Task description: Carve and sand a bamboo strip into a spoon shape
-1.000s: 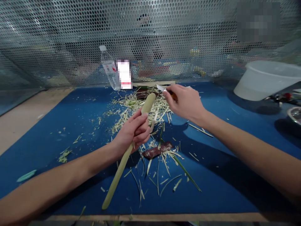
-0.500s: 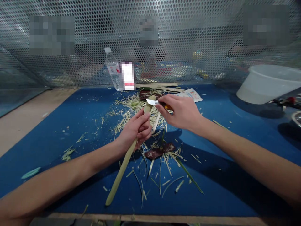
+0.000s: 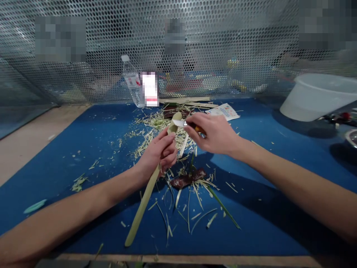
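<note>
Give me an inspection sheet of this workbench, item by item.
surface: blue mat, scattered with debris
job's things: carved bamboo spoon; small knife with an orange handle
clutter: pale bamboo shavings; dark brown strip; printed paper packet
hands: left hand grips the spoon; right hand grips the knife, blade at the spoon's bowl
cables: nothing seen
surroundings: perforated metal screen; plastic water bottle; white plastic tub

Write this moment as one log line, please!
left hand: bamboo spoon | right hand: small knife, blade at spoon bowl | below: shavings on blue mat
</note>
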The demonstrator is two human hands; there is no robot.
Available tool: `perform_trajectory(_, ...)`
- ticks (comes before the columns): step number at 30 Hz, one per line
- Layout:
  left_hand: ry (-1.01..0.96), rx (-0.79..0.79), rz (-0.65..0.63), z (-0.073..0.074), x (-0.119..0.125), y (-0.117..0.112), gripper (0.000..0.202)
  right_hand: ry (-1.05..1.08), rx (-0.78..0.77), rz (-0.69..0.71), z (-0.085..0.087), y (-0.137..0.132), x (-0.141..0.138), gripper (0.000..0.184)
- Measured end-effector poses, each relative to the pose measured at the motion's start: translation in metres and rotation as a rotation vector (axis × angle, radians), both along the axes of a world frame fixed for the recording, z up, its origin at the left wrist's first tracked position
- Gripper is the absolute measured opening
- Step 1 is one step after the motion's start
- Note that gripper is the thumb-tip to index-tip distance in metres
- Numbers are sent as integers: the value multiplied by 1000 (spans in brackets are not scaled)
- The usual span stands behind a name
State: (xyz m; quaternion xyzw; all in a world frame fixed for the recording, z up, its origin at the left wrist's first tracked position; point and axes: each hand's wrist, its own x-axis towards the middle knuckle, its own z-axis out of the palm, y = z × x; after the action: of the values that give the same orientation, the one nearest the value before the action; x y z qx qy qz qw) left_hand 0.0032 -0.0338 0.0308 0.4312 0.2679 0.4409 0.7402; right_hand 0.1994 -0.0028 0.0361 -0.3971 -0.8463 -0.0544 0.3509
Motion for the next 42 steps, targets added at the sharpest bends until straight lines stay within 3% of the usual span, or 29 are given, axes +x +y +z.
perform_trajectory(7, -58, -69, -27, 4, -1, -1, 15, -9, 28, 6, -8, -9, -11, 36)
perform_trajectory(16, -85, -69, -162, 6, -4, -8, 13, 57, 39, -319, -9, 27, 22, 38)
perform_trajectory(20, -64, -51, -116, 7, -3, -6, 18, 110, 60, -218, -6, 20, 18, 38)
perform_trajectory(24, 22, -19, -167, 3, -5, -1, 51, 75, 79, -42, -3, 1, 2, 37)
perform_trajectory(27, 73, 27, -193, 0, -8, 1, 60, 26, 88, -14, -2, -8, -5, 35)
perform_trajectory(31, 85, 48, -164, 2, -8, 0, 56, -12, 89, -50, -3, -6, -3, 34)
perform_trajectory(35, 45, 34, -115, 6, -4, -7, 19, 23, 82, -193, -2, 10, 11, 36)
perform_trajectory(37, 70, 37, -128, 7, -2, -9, 18, 73, 89, -257, 0, 16, 18, 37)
perform_trajectory(42, 75, 62, -78, 8, -4, -5, 16, 128, 88, -149, 7, 10, 15, 36)
